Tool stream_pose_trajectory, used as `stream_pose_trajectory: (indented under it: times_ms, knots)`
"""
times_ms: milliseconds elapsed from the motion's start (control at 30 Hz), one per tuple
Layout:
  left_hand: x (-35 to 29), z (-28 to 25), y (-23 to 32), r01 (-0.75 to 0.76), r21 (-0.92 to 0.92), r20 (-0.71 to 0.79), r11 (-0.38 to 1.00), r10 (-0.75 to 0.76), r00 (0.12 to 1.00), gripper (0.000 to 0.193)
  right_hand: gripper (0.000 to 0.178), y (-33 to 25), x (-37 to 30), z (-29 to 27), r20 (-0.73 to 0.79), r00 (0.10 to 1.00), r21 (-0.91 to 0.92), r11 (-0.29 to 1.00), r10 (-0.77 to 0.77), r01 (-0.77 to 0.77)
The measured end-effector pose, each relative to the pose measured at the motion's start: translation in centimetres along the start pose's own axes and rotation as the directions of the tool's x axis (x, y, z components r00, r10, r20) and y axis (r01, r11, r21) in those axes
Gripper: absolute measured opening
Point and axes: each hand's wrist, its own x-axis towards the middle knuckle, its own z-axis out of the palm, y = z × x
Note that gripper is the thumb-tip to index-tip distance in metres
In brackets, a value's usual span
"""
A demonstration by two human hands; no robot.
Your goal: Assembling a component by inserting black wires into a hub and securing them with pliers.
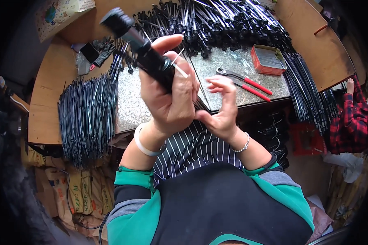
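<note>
My left hand [171, 92] is raised in the middle, closed around a bundle of black cables [153, 67]. The bundle's thick end, with black fittings [116, 21], points up to the far left and is blurred. Thin dark cables trail out below the fist. A thin white strip [180, 70] crosses the bundle at my left thumb and juts out to the side. Close on the right is my right hand [221, 108], its fingers bent and apart, with nothing visible in them. Its thumb tip is beside the heel of my left hand.
Red-handled pliers [245, 83] lie on the metal-topped table [129, 104]. Behind them stands a red box [268, 61] of thin strips. Black cables with fittings [208, 26] are heaped at the back; more cables [88, 120] hang over the left edge. Another person's plaid sleeve [349, 118] shows far right.
</note>
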Motion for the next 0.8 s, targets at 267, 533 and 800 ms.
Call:
stream_pose_trajectory:
  times_ms: [267,533,800]
  knots:
    - [-3.9,-1.0,0.7,0.489,-0.047,0.044,0.871,-0.487,0.872,0.022,0.077,0.8,-6.4,-1.6,0.353,0.886,-0.010,0.948,0.300,-0.317]
    - [-7.7,-2.2,-1.7,0.084,0.349,0.111,0.933,-0.130,0.985,0.027,0.036,-3.8,1.9,-2.5,0.424,0.846,-0.289,0.838,-0.322,0.463]
    - [-8.2,-3.3,-1.1,0.461,0.287,-0.032,0.840,-0.473,0.881,0.031,0.025,-1.8,0.3,-5.9,0.488,0.622,0.043,0.695,0.612,-0.718]
